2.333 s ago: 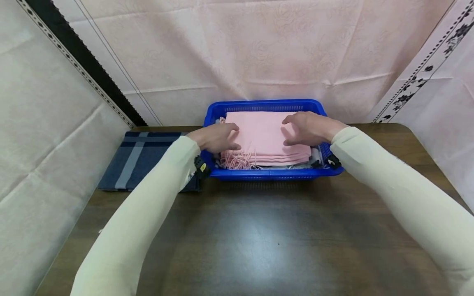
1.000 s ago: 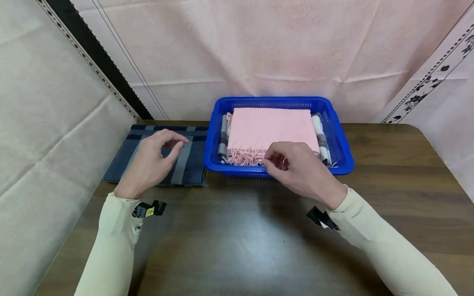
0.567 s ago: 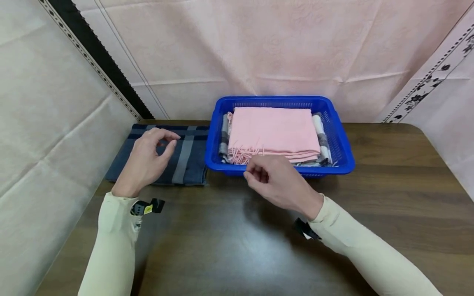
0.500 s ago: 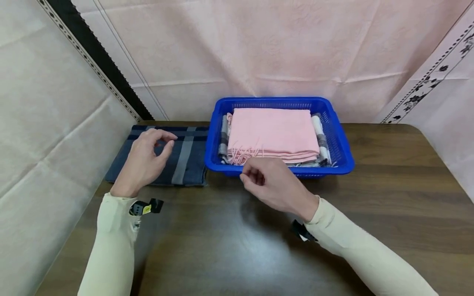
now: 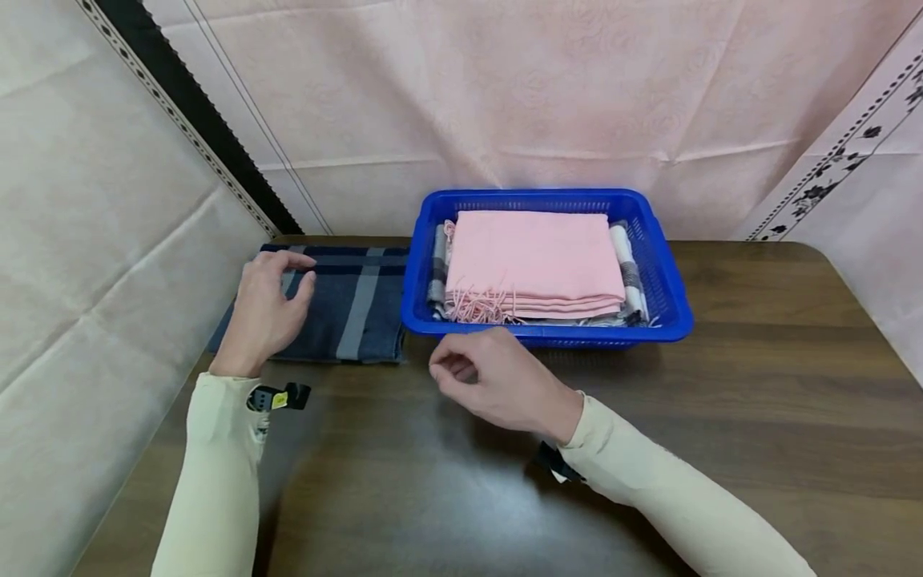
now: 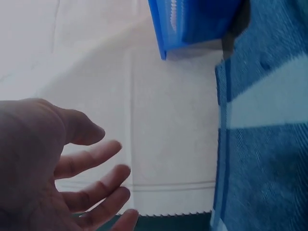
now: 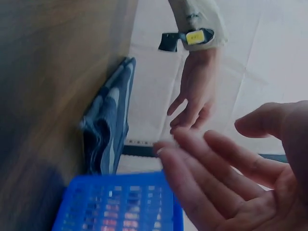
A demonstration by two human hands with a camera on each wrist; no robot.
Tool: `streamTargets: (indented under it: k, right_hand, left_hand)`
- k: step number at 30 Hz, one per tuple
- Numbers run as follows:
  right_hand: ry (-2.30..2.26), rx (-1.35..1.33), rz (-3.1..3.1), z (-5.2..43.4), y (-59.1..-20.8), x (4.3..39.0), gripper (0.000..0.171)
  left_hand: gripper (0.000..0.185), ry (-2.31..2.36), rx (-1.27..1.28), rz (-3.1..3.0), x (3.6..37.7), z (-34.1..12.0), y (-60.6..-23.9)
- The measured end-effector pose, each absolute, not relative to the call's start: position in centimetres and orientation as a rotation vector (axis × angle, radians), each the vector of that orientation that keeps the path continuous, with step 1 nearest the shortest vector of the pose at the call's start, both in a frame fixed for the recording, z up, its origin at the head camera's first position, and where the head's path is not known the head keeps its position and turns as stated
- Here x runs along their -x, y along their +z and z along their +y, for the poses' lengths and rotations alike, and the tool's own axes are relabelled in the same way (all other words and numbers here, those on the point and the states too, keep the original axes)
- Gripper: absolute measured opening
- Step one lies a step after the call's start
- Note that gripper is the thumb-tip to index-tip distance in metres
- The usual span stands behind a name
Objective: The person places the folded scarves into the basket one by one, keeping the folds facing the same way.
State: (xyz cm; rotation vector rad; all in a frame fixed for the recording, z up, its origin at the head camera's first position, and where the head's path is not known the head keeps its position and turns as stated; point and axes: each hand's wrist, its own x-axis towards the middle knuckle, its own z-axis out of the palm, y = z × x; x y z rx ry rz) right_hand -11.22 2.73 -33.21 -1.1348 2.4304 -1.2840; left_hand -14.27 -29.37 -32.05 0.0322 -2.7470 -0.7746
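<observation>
My left hand (image 5: 263, 311) hovers over the left part of a folded navy plaid scarf (image 5: 332, 312) on the table. Its fingers are loosely bent with a gap to the thumb, and nothing lies between them in the left wrist view. My right hand (image 5: 501, 381) is in the air just in front of the blue basket (image 5: 678, 308), fingers relaxed and holding nothing, as the right wrist view shows. In the basket lies a folded pink scarf (image 5: 537, 252) with its fringe at the front left. Grey-and-white cloth (image 5: 627, 268) shows beneath and beside it.
The wooden table (image 5: 757, 385) runs forward and right of the basket. A pale cloth wall (image 5: 548, 96) stands right behind the basket, with other cloth walls at left and right.
Both hands have come away from the pink scarf in the basket. The left has moved left above the navy scarf; the right has drawn back and leftward, in front of the basket.
</observation>
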Motion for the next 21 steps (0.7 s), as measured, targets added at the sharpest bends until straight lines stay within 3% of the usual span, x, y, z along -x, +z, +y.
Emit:
streamTargets:
  k: [11, 21]
  right_hand:
    - [-0.808, 1.194, 2.457, -1.1, -34.5, 10.2, 0.053]
    - [-0.761, 1.02, 2.459, -4.2, -36.5, 11.1, 0.071]
  left_hand:
    - [0.049, -0.811, -0.293, -2.798, 15.0, -32.3, -33.4]
    - [0.068, -0.729, -0.577, -2.981, 15.6, -34.8, -34.9]
